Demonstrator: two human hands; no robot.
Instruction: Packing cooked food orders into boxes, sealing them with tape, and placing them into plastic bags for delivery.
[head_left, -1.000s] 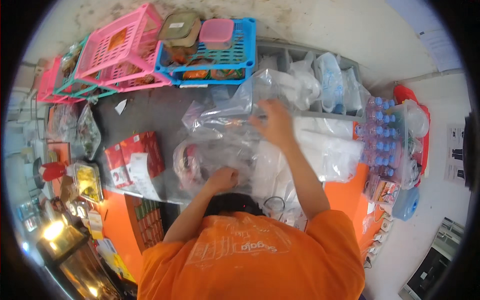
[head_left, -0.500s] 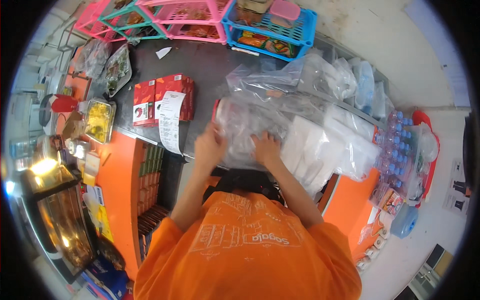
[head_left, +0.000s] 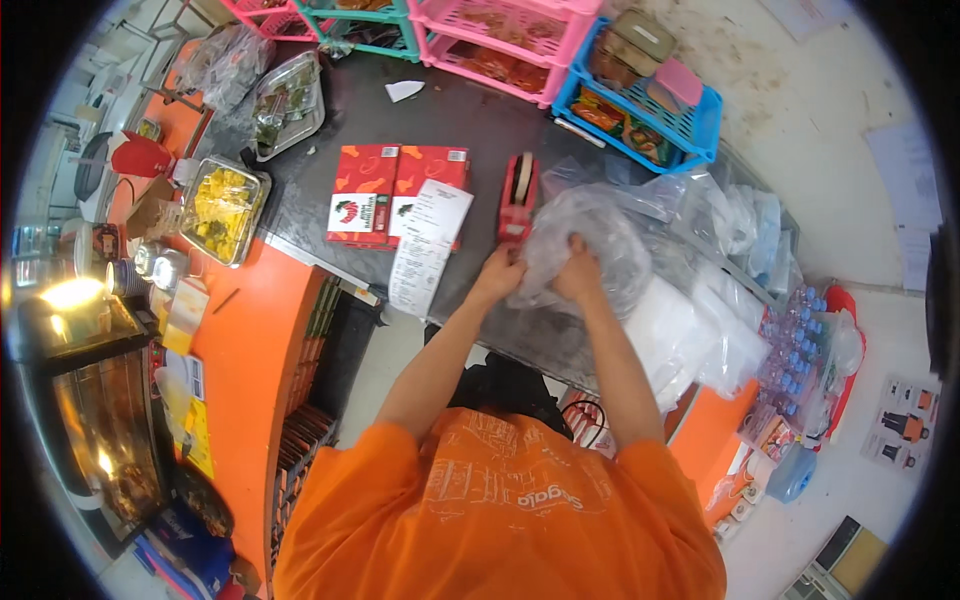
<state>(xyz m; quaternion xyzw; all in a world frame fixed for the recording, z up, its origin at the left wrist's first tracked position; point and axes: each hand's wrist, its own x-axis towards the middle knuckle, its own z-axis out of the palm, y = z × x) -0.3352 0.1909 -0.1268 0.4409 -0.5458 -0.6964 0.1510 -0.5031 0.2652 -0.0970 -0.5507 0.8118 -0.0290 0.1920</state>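
Note:
A clear plastic bag (head_left: pixel 607 232) lies bunched up on the dark counter in front of me. My left hand (head_left: pixel 501 272) pinches its left edge, with the fingertips drawn together. At its near middle, my right hand (head_left: pixel 577 274) has its fingers closed on the crumpled film. Just beyond my left hand stands a red tape dispenser (head_left: pixel 517 196), with a roll in it. To the left are two red patterned boxes (head_left: pixel 361 190), side by side, with a long white receipt (head_left: pixel 428 248) lying over the right one and hanging past the counter edge.
White plastic bags (head_left: pixel 668 325) lie in a stack at the right, near water bottles (head_left: pixel 795 340). Stacked pink baskets (head_left: pixel 490 65) and a blue basket (head_left: pixel 650 125) line the back. At the left sit a clear-lidded tray of yellow food (head_left: pixel 222 208) and a tray of greens (head_left: pixel 287 105).
The view has shifted, so the counter's things appear farther right. The clear bag has been gathered into a rounder bunch between my hands, and the tape dispenser beside it has come into plain sight.

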